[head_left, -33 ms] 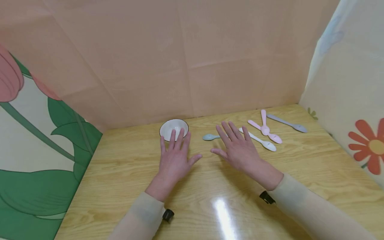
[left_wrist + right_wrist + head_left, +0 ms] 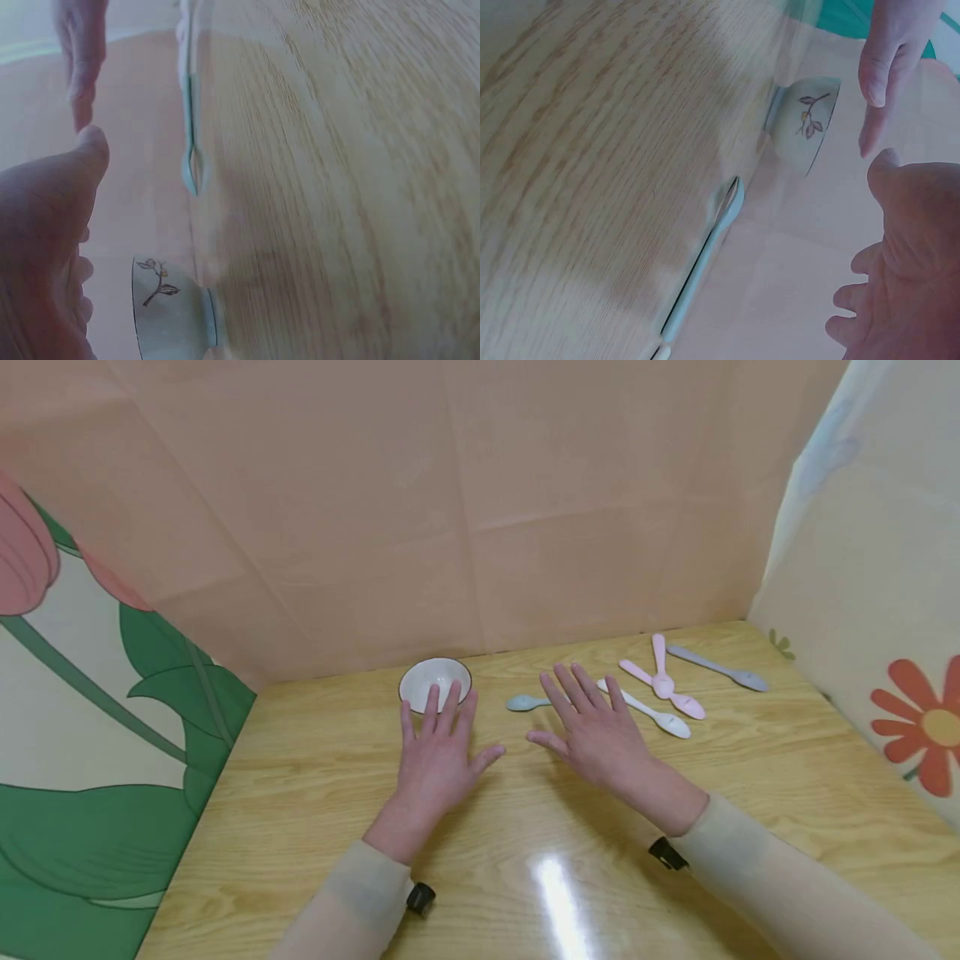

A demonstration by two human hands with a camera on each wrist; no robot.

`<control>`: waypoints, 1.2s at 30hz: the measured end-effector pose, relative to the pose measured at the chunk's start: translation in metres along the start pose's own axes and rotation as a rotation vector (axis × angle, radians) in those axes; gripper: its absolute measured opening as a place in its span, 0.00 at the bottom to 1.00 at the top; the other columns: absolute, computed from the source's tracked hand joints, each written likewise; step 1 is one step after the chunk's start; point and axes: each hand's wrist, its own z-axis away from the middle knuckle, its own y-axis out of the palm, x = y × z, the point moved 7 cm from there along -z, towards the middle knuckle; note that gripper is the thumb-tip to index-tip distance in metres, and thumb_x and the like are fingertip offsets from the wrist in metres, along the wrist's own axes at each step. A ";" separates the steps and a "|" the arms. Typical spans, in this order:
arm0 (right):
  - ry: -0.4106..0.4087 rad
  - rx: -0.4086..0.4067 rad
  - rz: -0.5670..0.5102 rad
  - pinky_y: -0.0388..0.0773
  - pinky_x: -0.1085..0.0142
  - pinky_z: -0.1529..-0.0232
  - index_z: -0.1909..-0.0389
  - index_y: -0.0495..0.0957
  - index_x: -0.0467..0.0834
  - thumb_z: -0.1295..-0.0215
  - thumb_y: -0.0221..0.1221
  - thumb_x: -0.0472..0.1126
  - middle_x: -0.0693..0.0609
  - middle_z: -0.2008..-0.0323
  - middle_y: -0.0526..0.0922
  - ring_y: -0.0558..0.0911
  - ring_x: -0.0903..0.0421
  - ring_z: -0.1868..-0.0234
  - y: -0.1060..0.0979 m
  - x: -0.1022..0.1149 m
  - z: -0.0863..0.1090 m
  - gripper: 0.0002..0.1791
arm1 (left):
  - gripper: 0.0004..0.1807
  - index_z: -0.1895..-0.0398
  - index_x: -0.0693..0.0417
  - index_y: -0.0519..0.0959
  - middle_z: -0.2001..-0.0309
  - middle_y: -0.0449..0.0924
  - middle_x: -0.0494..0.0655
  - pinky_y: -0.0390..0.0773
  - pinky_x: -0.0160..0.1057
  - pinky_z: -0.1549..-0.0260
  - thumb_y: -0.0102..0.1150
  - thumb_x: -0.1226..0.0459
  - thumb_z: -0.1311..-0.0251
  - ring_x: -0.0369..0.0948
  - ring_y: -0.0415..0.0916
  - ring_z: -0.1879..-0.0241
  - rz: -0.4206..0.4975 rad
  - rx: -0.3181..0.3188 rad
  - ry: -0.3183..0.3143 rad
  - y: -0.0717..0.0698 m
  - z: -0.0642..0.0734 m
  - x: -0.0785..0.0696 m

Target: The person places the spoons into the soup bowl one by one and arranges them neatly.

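Observation:
My left hand [image 2: 435, 768] hovers over the table with straight, spread fingers, holding nothing. In the head view its fingertips overlap the near side of a small white bowl [image 2: 420, 680] with a dark rim. A brown leafy sprig decorates the bowl's outer wall [image 2: 169, 307], seen in the left wrist view. My right hand [image 2: 603, 739] is likewise spread flat in the air, palm down. It partly hides a pale blue spoon [image 2: 525, 702] and the handle end of a white spoon [image 2: 671, 724]. Beyond those lie pink spoons [image 2: 687, 706], crossed over each other, and a grey spoon [image 2: 750, 681].
The wooden table [image 2: 315, 793] backs onto a plain pinkish cloth wall [image 2: 360, 527]. Flower-patterned panels stand at the left [image 2: 150, 710] and right [image 2: 847, 610]. Light glares off the table's near middle.

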 end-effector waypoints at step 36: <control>0.022 0.031 -0.090 0.43 0.30 0.18 0.09 0.50 0.45 0.17 0.50 0.72 0.41 0.11 0.49 0.48 0.39 0.11 0.019 0.003 -0.036 0.51 | 0.51 0.07 0.45 0.45 0.09 0.37 0.48 0.29 0.71 0.19 0.44 0.30 0.20 0.53 0.27 0.11 0.201 0.041 -0.146 0.003 -0.027 0.052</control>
